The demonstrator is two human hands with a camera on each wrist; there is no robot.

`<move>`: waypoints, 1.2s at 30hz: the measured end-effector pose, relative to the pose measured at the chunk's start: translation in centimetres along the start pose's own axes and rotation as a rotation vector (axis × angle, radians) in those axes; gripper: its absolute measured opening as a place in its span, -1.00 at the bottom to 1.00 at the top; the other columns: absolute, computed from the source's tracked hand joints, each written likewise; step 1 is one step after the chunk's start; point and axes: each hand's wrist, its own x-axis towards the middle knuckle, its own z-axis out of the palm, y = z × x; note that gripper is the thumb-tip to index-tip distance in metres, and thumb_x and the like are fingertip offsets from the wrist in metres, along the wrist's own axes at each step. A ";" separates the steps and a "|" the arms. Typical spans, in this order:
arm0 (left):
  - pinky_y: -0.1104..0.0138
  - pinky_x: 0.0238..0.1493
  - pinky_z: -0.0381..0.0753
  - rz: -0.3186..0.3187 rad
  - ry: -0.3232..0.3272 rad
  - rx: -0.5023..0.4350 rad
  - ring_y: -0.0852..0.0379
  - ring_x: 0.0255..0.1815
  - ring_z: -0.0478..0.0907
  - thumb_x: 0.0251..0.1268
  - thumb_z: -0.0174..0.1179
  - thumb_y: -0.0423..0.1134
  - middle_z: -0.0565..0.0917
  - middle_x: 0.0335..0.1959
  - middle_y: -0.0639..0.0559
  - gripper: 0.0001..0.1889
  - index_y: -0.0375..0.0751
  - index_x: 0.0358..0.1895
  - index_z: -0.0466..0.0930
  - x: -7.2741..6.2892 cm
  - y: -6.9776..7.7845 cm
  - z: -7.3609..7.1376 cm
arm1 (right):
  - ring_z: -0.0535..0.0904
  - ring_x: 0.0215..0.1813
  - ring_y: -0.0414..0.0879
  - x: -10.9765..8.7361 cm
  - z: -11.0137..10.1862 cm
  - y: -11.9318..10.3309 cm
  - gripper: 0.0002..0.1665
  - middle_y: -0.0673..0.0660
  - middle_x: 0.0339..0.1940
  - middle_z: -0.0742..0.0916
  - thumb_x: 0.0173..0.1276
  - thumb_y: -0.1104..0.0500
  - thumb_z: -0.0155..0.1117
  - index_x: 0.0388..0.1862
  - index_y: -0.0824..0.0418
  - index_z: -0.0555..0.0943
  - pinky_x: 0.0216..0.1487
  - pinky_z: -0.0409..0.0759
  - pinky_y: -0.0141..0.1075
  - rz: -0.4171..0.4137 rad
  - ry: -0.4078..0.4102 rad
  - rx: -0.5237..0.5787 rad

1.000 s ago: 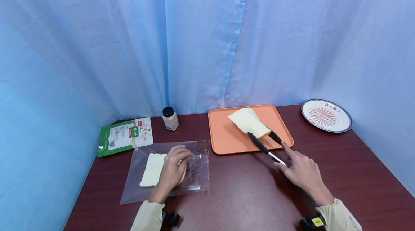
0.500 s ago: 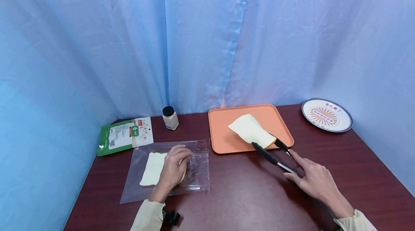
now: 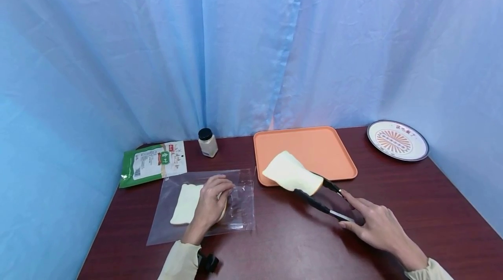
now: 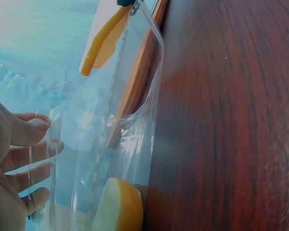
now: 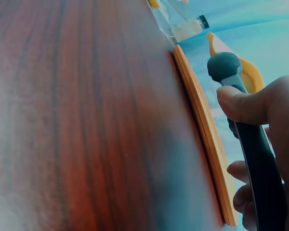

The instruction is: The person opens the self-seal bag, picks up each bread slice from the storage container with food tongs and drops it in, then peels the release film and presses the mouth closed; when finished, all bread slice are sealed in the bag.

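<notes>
My right hand (image 3: 375,225) grips black-and-silver tongs (image 3: 313,202), whose tips hold one end of a slice of bread (image 3: 290,172). This slice is raised above the table, overlapping the near left edge of the orange tray (image 3: 328,151) in the head view. On the left lies a clear plastic bag (image 3: 163,229) with bread (image 3: 185,205) inside. Over that bag, my left hand (image 3: 212,201) pinches the upper film by its opening, thumb against fingers; the left wrist view shows the film (image 4: 82,159) lifted, with a yellow-crusted slice (image 4: 127,207) within. The hand hides part of the bagged bread.
Behind the bag are a green-and-white packet (image 3: 131,173) and a small jar (image 3: 208,145) with a black lid. A patterned white plate (image 3: 414,142) sits at the back right. Blue curtains (image 3: 243,53) hang around the dark red table (image 3: 291,245).
The bread slice in the tongs has come off the tray's middle, toward me and to the left. My right hand shifted right, then slightly back left. My left hand stayed at the bag.
</notes>
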 end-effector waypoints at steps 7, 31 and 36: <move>0.02 0.15 0.66 -0.006 -0.004 -0.004 -0.14 0.02 0.68 0.14 0.34 -0.54 0.79 -0.30 -0.09 -0.88 -0.28 -0.32 0.80 0.0 0.1 0.0 | 0.20 -0.57 -0.51 -0.1 0.5 -0.6 -0.02 -0.15 -0.43 0.61 -0.13 -0.17 0.64 0.32 0.10 0.57 -0.59 0.33 -0.43 -0.087 -0.016 0.040; 0.02 0.09 0.68 0.034 0.023 0.007 -0.17 -0.01 0.67 0.06 0.38 -0.56 0.79 -0.32 -0.11 -0.87 -0.31 -0.34 0.79 -0.1 -0.3 0.4 | 0.33 -0.57 -0.51 1.6 2.0 -2.5 0.01 -0.06 -0.20 0.75 -0.15 -0.25 0.63 0.32 0.11 0.58 -0.60 0.41 -0.46 -0.226 -0.055 0.033; 0.02 0.10 0.68 0.013 0.009 0.010 -0.16 0.00 0.68 0.09 0.37 -0.55 0.79 -0.31 -0.10 -0.87 -0.30 -0.32 0.80 -0.1 -0.2 0.3 | 0.37 -0.57 -0.48 2.0 2.2 -3.0 0.01 -0.06 -0.20 0.74 -0.11 -0.29 0.60 0.32 0.10 0.57 -0.59 0.42 -0.44 -0.240 -0.070 0.028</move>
